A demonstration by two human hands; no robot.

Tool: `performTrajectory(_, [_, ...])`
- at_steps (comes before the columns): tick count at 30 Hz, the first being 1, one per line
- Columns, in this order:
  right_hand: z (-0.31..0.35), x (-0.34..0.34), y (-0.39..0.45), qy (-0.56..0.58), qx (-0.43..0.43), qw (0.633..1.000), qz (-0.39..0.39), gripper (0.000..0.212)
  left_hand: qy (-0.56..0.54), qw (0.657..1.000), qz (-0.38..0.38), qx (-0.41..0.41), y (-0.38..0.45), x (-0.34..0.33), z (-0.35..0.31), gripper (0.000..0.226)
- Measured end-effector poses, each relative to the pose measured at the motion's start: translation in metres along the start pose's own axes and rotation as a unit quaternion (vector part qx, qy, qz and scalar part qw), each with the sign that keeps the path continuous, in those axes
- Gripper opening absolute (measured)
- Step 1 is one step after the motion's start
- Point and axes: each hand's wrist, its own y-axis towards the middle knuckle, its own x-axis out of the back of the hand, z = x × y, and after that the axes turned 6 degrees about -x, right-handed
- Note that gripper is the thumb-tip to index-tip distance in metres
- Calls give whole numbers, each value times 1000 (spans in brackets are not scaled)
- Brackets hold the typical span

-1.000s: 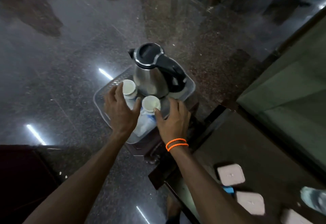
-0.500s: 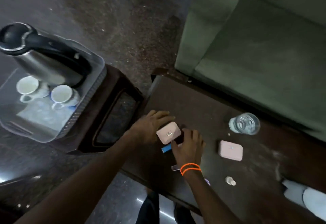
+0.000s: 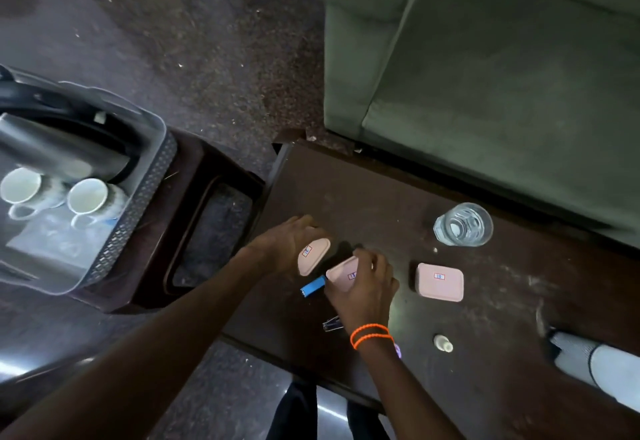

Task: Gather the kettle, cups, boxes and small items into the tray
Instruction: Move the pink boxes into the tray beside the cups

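Note:
On a stool at the left, the clear tray [image 3: 152, 176] holds the steel kettle [image 3: 52, 152] and two white cups [image 3: 88, 195]. My left hand [image 3: 284, 245] grips a pink box [image 3: 313, 255], tilted up off the dark table [image 3: 381, 190]. Just right of it, my right hand [image 3: 367, 287] grips a second pink box [image 3: 341, 276]. A blue item [image 3: 311, 287] lies below the two boxes. A third pink box [image 3: 440, 282] lies flat to the right. A small metal clip [image 3: 330, 324] and a small white cap [image 3: 443, 343] lie near the table's front.
A glass of water [image 3: 464, 224] stands behind the third box. A green sofa [image 3: 485, 58] runs along the table's far side. A white object [image 3: 595, 363] lies at the right edge. The dark wooden stool [image 3: 207, 204] stands left of the table.
I turned from the tray to the table. Both hands left the cups and closed on pink boxes; the left one now tilts its box up.

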Motion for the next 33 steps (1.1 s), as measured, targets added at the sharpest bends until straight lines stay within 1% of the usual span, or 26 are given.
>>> performTrajectory(4, [51, 12, 5, 29, 68, 997, 11, 70, -21, 997, -78, 13, -47, 30, 14, 90])
performTrajectory(7, [107, 10, 4, 46, 140, 989, 12, 70, -34, 991, -118, 51, -94, 57, 30, 93])
performTrajectory(10, [175, 0, -7, 74, 200, 977, 16, 66, -56, 979, -162, 113, -151, 80, 54, 94])
performTrajectory(13, [242, -14, -28, 95, 256, 962, 28, 68, -76, 953, -217, 198, -219, 95, 83, 96])
performTrajectory(16, [300, -32, -53, 125, 296, 945, 57, 69, -70, 931, -251, 257, -284, 100, 116, 100])
performTrajectory(20, [357, -63, -86, 129, 340, 925, 114, 70, -80, 908, -239, 336, -352, 96, 158, 108])
performTrajectory(24, [383, -91, -101, 97, 344, 921, 154, 68, -84, 903, -195, 373, -375, 90, 189, 108])
performTrajectory(29, [390, -114, -106, 52, 347, 920, 176, 62, -73, 915, -144, 369, -364, 92, 217, 112])
performTrajectory(33, [382, -123, -108, 5, 358, 918, 173, 63, -60, 936, -108, 330, -353, 95, 227, 107])
